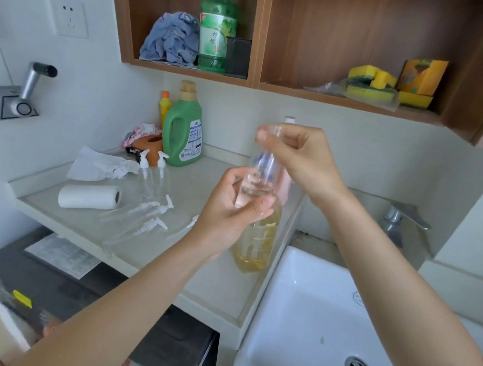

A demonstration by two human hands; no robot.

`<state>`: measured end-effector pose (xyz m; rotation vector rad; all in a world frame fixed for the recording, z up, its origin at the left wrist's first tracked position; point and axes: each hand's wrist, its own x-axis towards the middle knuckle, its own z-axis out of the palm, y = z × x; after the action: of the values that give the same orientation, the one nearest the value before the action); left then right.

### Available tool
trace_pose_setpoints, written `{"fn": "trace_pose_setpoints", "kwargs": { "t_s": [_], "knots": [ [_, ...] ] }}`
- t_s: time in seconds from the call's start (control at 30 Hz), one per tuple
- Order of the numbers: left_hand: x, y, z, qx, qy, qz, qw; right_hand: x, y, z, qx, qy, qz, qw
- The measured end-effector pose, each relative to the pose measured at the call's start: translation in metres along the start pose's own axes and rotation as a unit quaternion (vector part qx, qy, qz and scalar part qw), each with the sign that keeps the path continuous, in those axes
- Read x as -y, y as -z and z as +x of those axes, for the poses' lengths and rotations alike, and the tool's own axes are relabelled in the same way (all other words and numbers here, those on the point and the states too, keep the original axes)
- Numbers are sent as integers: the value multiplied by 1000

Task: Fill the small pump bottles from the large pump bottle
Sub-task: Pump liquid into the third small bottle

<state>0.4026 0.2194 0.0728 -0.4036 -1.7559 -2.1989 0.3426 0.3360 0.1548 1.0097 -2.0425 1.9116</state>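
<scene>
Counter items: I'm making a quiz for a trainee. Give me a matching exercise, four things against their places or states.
Things:
1. paper towel roll
2. green detergent jug
3. small clear bottle
4. blue cloth

States:
A. in the wooden cupboard
B. held in both hands
C. lying on its side on the counter
D. upright against the wall

Pairs: 1-C, 2-D, 3-B, 4-A

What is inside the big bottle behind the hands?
The big bottle holds yellow liquid in its lower part. The left hand and the small clear bottle cover its upper part, so its level is hidden.
</scene>
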Motion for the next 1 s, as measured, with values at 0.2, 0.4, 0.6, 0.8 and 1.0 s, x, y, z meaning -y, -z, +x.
{"fn": "trace_pose_setpoints", "kwargs": {
  "t_s": [0.2, 0.4, 0.6, 0.8, 1.0],
  "knots": [
    [-5, 2, 12, -9, -11, 62, 998, 0, 9, -8, 45, -9, 26, 999],
    [-23, 13, 13, 185, 113, -169, 962, 17, 26, 4, 175, -39, 118, 977],
    [-19, 12, 15, 156, 88, -174, 968, 12, 18, 6, 176, -36, 117, 977],
    [-8, 14, 19, 75, 41, 0, 996, -6, 11, 5, 20, 64, -77, 995],
    [5, 20, 20, 50, 22, 148, 987, -26, 6, 5, 88, 56, -137, 985]
  ]
}}
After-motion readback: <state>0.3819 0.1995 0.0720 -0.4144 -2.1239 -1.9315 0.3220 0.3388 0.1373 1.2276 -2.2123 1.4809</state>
